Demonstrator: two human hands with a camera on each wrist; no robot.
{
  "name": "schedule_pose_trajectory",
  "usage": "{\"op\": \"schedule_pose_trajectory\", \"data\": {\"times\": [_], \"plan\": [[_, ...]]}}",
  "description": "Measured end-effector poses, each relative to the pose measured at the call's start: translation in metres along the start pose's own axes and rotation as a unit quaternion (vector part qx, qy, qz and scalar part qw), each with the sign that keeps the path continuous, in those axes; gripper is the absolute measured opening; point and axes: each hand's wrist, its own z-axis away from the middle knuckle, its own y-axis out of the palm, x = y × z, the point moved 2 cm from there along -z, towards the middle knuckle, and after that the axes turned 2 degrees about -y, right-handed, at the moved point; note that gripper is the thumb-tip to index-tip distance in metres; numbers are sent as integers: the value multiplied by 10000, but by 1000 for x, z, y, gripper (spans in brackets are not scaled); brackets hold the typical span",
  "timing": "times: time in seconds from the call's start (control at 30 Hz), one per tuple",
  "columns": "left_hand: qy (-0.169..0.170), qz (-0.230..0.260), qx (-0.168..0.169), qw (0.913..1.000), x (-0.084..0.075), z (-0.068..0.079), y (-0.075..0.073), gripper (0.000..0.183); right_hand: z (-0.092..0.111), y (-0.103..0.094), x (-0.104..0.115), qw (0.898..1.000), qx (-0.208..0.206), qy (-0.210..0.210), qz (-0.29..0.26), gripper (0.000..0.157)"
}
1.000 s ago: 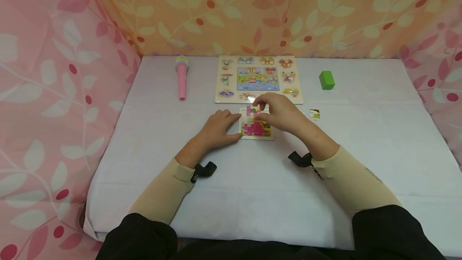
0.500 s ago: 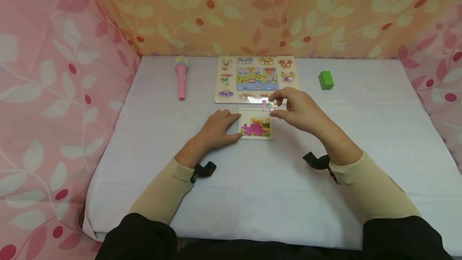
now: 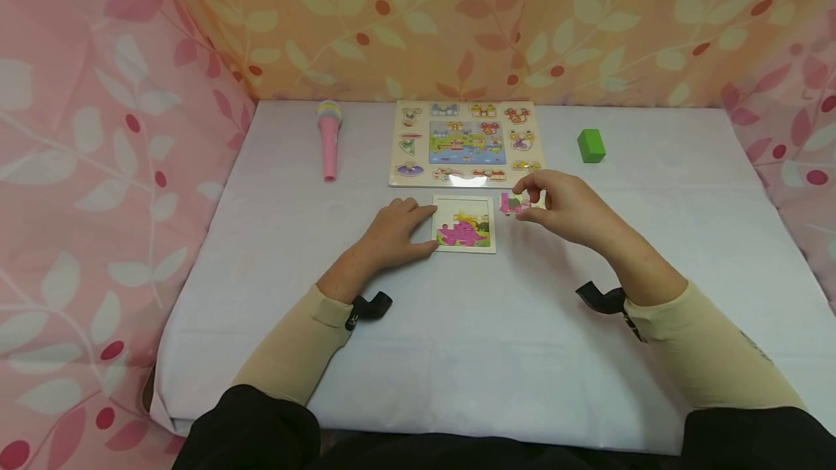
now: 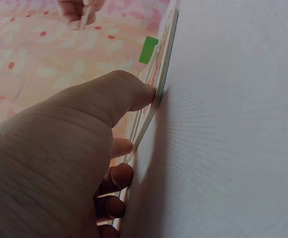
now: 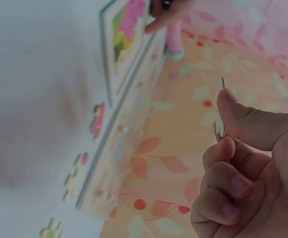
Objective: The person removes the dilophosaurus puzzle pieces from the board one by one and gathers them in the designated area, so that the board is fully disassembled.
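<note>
A small square jigsaw board lies on the white table, its lower part filled with a pink dinosaur picture. My left hand rests at its left edge, thumb and index finger spread to the two corners. In the left wrist view, the thumb lies on the board's edge. Just right of the board, my right hand pinches a pink and green jigsaw piece between thumb and index finger. The right wrist view shows this piece edge-on. Loose there on the table are a pink piece, a yellow-pink piece and a green piece.
Behind the small board lies a larger wooden puzzle board with cartoon pieces. To its left is a pink toy microphone, and to its right a green block. Flowered cloth hangs along the back and sides.
My right hand has moved away from over the small board to its right, carrying the pinched jigsaw piece. The left hand has stayed at the board's left edge.
</note>
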Motion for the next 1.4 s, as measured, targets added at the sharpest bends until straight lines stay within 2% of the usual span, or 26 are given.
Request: {"op": "schedule_pose_trajectory", "data": {"times": [0.2,0.4,0.73,1.17,1.4], "plan": [[-1,-10,33,10000,-1,0,1,71,3,10,-18,9996,265,79,-4,29],[-9,-36,35,10000,0,0,1,72,0,22,-32,9982,586,-28,96,28],[-1,-22,31,10000,-1,0,2,72,-7,41,-42,9944,981,88,377,28],[-20,22,32,10000,-2,0,1,72,-11,44,-47,9938,1055,53,345,27],[-21,-3,3,10000,-1,0,-1,71,-10,41,-45,9944,1014,179,240,30]]}}
